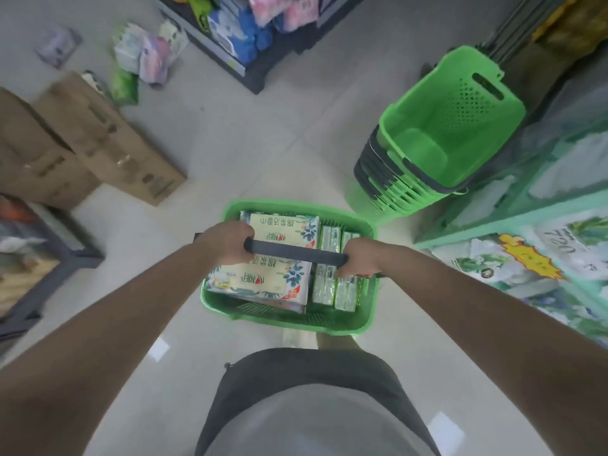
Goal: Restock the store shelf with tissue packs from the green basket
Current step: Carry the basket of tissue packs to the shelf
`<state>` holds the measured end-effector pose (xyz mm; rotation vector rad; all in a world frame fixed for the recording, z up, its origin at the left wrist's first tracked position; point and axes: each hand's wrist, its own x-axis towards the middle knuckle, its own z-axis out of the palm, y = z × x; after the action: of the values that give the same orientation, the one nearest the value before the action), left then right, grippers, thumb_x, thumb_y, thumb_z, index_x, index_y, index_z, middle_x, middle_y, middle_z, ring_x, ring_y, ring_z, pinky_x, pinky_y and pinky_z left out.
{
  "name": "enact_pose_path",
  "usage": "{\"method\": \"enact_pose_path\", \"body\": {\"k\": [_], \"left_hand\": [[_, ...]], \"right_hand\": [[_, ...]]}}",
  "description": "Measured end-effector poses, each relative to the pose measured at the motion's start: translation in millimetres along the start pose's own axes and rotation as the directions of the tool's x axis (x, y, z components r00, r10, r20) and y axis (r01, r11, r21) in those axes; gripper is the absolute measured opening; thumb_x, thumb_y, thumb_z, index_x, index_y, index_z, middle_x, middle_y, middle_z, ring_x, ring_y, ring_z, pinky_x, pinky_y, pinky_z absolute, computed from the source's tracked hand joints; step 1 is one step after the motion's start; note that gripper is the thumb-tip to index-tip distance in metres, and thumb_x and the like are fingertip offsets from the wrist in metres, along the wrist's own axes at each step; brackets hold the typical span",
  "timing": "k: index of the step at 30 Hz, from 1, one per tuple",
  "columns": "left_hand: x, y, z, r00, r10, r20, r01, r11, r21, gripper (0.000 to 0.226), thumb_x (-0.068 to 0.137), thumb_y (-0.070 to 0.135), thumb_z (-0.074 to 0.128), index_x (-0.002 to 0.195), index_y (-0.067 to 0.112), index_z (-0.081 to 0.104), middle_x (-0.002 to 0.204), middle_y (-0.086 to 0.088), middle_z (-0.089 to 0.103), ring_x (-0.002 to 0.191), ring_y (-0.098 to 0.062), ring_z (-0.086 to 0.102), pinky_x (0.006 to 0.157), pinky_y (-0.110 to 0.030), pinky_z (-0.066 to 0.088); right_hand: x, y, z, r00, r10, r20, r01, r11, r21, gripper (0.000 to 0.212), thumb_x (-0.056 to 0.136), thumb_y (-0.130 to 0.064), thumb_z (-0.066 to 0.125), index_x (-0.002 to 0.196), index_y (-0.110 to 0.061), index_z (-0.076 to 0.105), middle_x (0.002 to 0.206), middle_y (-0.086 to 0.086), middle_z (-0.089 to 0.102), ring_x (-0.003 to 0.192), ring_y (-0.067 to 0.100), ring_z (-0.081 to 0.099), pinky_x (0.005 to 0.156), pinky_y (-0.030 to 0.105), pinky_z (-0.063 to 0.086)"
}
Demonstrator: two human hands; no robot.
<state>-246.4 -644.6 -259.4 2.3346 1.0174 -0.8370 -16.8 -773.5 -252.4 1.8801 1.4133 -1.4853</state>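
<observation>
A green basket (289, 319) hangs in front of my body over the pale floor. Its dark handle (296, 252) runs across the top. My left hand (227, 241) grips the handle's left end and my right hand (360, 256) grips its right end. Inside lie large yellow-and-white tissue packs (263, 281) on the left and narrow green tissue packs (332, 287) on the right. A store shelf (513, 258) with big green tissue bundles stands at my right.
A stack of empty green baskets (441, 136) stands on the floor ahead at the right. Brown cardboard boxes (98, 143) lie at the left. Loose packs (144, 57) sit on the floor near a far shelf (237, 34). A dark rack (49, 251) is at the left.
</observation>
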Motion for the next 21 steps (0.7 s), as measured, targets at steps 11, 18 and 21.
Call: {"method": "enact_pose_path", "body": {"k": [11, 18, 21], "left_hand": [[44, -40, -90, 0.967, -0.251, -0.050, 0.241, 0.959, -0.150, 0.008, 0.080, 0.018, 0.055, 0.084, 0.015, 0.061, 0.068, 0.005, 0.053, 0.065, -0.014, 0.053, 0.047, -0.019, 0.036], [93, -87, -156, 0.955, -0.278, -0.102, 0.255, 0.947, -0.196, 0.003, 0.078, 0.018, 0.057, 0.077, 0.018, 0.055, 0.063, 0.007, 0.049, 0.068, -0.017, 0.054, 0.052, -0.025, 0.038], [119, -112, -182, 0.956, -0.266, -0.127, 0.236, 0.948, -0.213, 0.006, 0.080, 0.019, 0.057, 0.076, 0.020, 0.053, 0.063, 0.008, 0.048, 0.063, -0.013, 0.050, 0.050, -0.022, 0.037]], "right_hand": [[69, -32, -159, 0.990, -0.134, 0.049, 0.141, 0.966, -0.218, 0.037, 0.082, -0.042, 0.066, 0.062, -0.014, 0.049, 0.056, -0.002, 0.046, 0.047, 0.013, 0.043, 0.045, 0.023, 0.033], [109, -66, -253, 0.986, -0.167, 0.018, 0.165, 0.941, -0.296, 0.037, 0.084, -0.041, 0.064, 0.063, -0.015, 0.049, 0.056, -0.002, 0.046, 0.046, 0.012, 0.043, 0.044, 0.023, 0.033], [130, -84, -293, 0.989, -0.147, 0.009, 0.143, 0.945, -0.294, 0.034, 0.082, -0.041, 0.065, 0.066, -0.015, 0.051, 0.059, -0.002, 0.049, 0.049, 0.012, 0.046, 0.046, 0.023, 0.036]]}}
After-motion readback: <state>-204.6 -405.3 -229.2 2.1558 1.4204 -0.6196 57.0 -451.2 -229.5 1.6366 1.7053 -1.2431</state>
